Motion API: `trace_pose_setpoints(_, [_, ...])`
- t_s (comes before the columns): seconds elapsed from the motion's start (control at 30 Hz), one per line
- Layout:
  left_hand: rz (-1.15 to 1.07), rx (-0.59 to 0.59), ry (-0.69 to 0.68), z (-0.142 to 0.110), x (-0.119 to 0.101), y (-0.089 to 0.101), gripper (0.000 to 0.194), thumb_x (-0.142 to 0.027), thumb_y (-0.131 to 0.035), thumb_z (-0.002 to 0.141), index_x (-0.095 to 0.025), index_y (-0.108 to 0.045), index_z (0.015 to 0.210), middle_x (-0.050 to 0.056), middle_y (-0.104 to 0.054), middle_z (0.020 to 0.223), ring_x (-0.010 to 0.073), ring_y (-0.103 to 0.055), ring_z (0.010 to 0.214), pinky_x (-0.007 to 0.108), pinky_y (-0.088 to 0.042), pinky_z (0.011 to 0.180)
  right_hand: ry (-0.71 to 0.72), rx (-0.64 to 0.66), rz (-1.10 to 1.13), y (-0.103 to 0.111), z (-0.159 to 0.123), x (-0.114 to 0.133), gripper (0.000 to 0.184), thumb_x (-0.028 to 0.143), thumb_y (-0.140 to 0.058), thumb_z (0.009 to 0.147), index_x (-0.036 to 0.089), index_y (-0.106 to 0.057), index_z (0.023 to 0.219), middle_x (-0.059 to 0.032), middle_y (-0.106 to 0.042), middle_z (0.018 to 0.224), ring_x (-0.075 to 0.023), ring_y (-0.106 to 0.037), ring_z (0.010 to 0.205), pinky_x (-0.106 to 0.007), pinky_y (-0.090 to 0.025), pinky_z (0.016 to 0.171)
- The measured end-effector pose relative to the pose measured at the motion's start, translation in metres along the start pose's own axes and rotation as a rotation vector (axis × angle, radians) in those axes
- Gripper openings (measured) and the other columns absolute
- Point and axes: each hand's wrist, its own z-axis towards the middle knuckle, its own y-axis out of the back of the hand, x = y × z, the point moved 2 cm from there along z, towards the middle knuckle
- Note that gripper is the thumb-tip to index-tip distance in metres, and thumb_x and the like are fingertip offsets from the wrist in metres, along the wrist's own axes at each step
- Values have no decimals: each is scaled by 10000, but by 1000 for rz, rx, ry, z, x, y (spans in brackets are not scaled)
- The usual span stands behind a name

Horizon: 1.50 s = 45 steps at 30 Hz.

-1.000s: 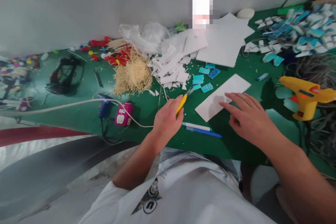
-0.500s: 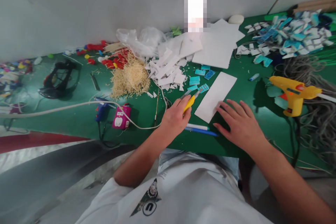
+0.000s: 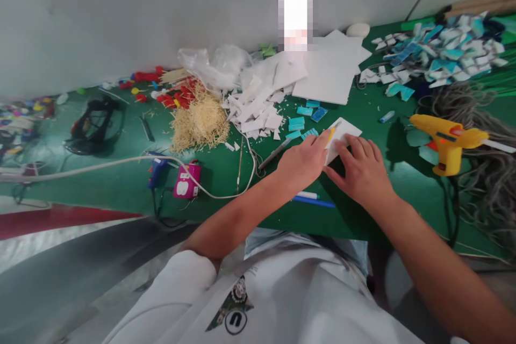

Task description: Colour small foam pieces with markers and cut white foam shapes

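Note:
My left hand [image 3: 302,163] is closed around a yellow utility knife [image 3: 331,134], with its blade over a white foam board strip [image 3: 347,128]. The fist hides most of the handle and the strip's near part. My right hand [image 3: 365,169] rests its bent fingers on the strip's right side, thumb apart from the forefinger. Small blue pieces [image 3: 296,123] lie just beyond the left hand, and a slim grey tool [image 3: 274,154] lies to its left. Below the wrist are a white pen [image 3: 308,194] and a blue pen [image 3: 314,202].
White scraps [image 3: 258,110] and larger white sheets [image 3: 322,75] lie behind the hands. A yellow glue gun [image 3: 447,142] and grey cord [image 3: 484,172] are at right, below a blue-and-white heap [image 3: 447,51]. At left are straw-coloured sticks [image 3: 203,118], a magenta box [image 3: 187,180] and a white cable [image 3: 121,162].
My left hand has moved right with the utility knife, from beside the strip to over it. My right hand has shifted slightly left and up, bending its fingers onto the strip.

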Motion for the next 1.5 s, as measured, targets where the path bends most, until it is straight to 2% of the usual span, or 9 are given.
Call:
trace_pose_setpoints(0.17, [42, 7, -58, 10, -4, -3, 493, -231, -416, 1123, -250, -445, 1615, 74, -679, 1432, 162, -739, 1079, 248, -576, 778, -29, -27, 14, -5, -5, 6, 486, 442, -511, 1006, 170, -619, 1394, -230, -650, 1376, -381, -585, 1278, -575, -487, 1042])
trace_pose_setpoints(0.4, [30, 5, -112, 13, -8, 0, 442, -268, -405, 1137, -226, -500, 1566, 90, -707, 1375, 140, -732, 1075, 207, -540, 716, -25, -40, 42, -10, -7, 3, 510, 417, -485, 1018, 157, -591, 1444, -243, -627, 1412, -397, -543, 1375, -598, -464, 1090])
trace_pose_setpoints(0.73, [42, 13, -101, 14, -8, -2, 463, -244, -437, 1119, -239, -489, 1579, 98, -691, 1347, 154, -740, 991, 230, -553, 685, -56, -38, 77, -11, -8, 3, 544, 420, -506, 1006, 164, -562, 1483, -251, -613, 1443, -421, -540, 1392, -614, -486, 1073])
trace_pose_setpoints(1.13, [9, 110, -56, 14, -8, -4, 510, -227, -395, 1121, -263, -408, 1629, 88, -642, 1450, 172, -736, 1102, 241, -570, 758, -62, -65, 74, -11, -6, 2, 510, 439, -493, 1011, 156, -581, 1426, -249, -625, 1433, -395, -580, 1348, -587, -480, 1083])
trace_pose_setpoints(1.37, [-10, 77, -31, 14, -7, -3, 514, -219, -430, 1102, -276, -440, 1612, 83, -660, 1438, 168, -734, 1065, 228, -556, 754, -71, -88, 93, -10, -4, 2, 481, 442, -501, 1006, 174, -596, 1394, -230, -643, 1410, -388, -588, 1329, -585, -474, 1087])
trace_pose_setpoints(1.5, [-64, -24, -29, 8, 1, -3, 504, -211, -424, 1089, -275, -468, 1587, 69, -671, 1427, 170, -724, 1103, 240, -578, 836, -100, -78, 109, -7, -5, 1, 471, 448, -545, 985, 209, -620, 1384, -201, -656, 1398, -393, -591, 1308, -585, -484, 1053])
